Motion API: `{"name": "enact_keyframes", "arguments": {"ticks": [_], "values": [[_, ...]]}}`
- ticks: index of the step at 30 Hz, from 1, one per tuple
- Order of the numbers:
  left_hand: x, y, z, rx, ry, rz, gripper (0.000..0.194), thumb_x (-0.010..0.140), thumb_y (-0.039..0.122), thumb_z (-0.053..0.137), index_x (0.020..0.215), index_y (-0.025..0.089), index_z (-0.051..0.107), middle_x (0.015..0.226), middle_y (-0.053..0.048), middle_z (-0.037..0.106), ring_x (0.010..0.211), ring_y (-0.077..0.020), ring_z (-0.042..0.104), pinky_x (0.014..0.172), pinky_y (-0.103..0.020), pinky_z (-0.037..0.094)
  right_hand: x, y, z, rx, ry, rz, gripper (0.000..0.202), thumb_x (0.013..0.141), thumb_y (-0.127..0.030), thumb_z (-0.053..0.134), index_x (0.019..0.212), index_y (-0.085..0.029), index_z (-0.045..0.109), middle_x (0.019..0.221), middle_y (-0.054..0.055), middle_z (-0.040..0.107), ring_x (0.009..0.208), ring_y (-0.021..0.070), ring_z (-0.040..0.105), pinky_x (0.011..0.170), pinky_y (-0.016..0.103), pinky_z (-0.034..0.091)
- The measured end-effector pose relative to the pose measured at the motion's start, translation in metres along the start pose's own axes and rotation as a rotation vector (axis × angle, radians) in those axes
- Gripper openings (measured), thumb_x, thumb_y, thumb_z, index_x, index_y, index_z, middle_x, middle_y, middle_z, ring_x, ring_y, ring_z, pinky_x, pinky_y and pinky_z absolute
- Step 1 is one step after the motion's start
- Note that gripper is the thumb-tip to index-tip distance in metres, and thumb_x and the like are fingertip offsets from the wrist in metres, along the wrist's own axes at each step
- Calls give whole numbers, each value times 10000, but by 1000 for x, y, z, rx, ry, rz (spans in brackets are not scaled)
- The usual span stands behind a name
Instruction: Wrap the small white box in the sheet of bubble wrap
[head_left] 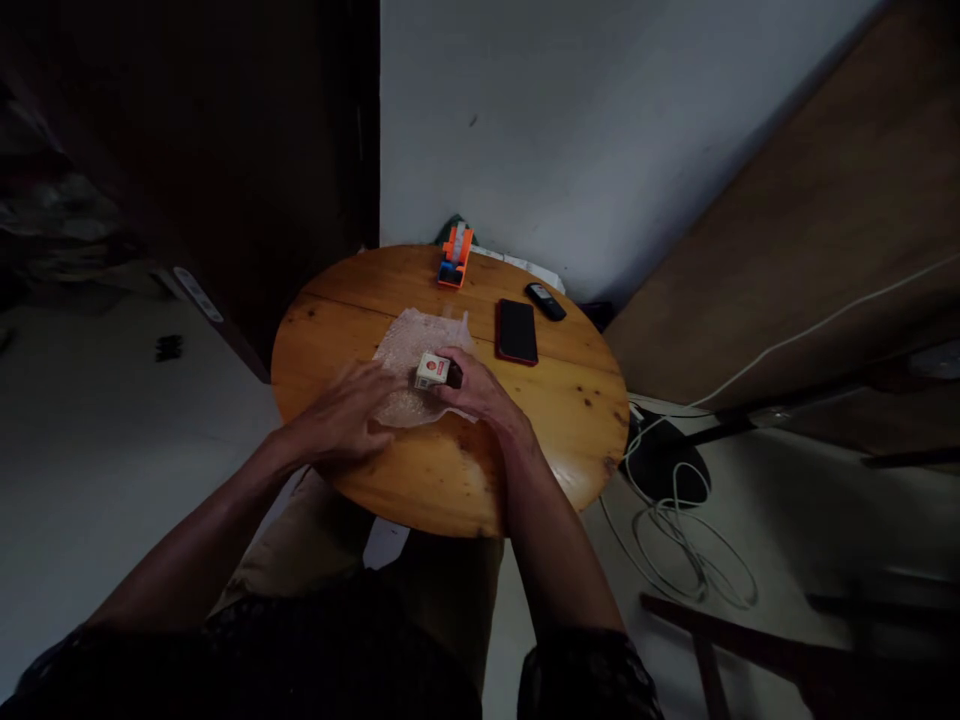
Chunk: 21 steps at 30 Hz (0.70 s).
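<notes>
A small white box (432,371) with red print sits over a sheet of bubble wrap (409,335) on the round wooden table. My right hand (476,387) grips the box from its right side, thumb and fingers around it. On the left edge of the wrap lies my left hand (349,410), fingers stretched out and slightly blurred, with nothing held in it. Part of the wrap is hidden under both hands and the box.
An orange tape dispenser (454,256) stands at the table's far edge. To the right lie a dark phone (517,331) with a red edge and a small black handset (546,301). A white wall rises behind the table (570,420). Coiled white cable (694,560) lies on the floor at right.
</notes>
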<state>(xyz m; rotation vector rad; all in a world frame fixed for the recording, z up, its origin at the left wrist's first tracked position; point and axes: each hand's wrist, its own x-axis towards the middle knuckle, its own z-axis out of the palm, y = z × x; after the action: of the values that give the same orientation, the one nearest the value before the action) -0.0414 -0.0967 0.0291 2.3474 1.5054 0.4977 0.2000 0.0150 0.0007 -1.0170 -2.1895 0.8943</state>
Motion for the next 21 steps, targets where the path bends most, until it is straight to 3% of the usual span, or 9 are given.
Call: {"name": "enact_keyframes", "arguments": {"ticks": [5,9,11,16,18,21], "values": [[-8,9,15,83,29,14,630,772,306,690,1386,262,555,1534,-86,503,1488,-348,345,1258,-604,150,-3,-5,-4,128,-28,31,565,734,-312,762,1276,-232,621,1189,63,676,1076,253,624,987,425,479],[18,12,19,66,117,77,360,817,231,640,1172,271,684,1497,-53,542,1456,-307,397,1258,-552,193,-5,-12,-11,334,21,100,394,834,-490,698,1151,-259,675,1166,39,694,1071,233,632,983,411,491],[35,13,18,20,169,70,186,843,243,619,996,248,723,1409,-51,613,1378,-282,489,1222,-497,289,-6,-15,-15,444,50,132,416,857,-593,650,1087,-249,690,1099,42,710,1030,231,645,954,411,507],[75,12,8,-116,248,-87,133,837,278,596,821,202,704,1137,-70,732,1045,-234,661,955,-365,497,-9,-19,-26,559,101,63,571,783,-741,648,1047,-239,705,1114,60,709,1101,253,629,975,417,491],[85,9,6,-142,249,-161,141,814,298,602,783,197,696,974,-55,747,898,-217,663,818,-323,501,-9,-18,-28,558,86,73,567,723,-694,733,1065,-243,696,1108,50,710,1071,247,630,937,399,498],[95,3,7,-200,245,-239,149,774,320,613,760,197,695,760,-17,702,731,-185,608,662,-276,436,-7,-13,-25,522,78,173,510,648,-547,827,1024,-235,682,936,14,699,851,192,622,766,325,496]]}}
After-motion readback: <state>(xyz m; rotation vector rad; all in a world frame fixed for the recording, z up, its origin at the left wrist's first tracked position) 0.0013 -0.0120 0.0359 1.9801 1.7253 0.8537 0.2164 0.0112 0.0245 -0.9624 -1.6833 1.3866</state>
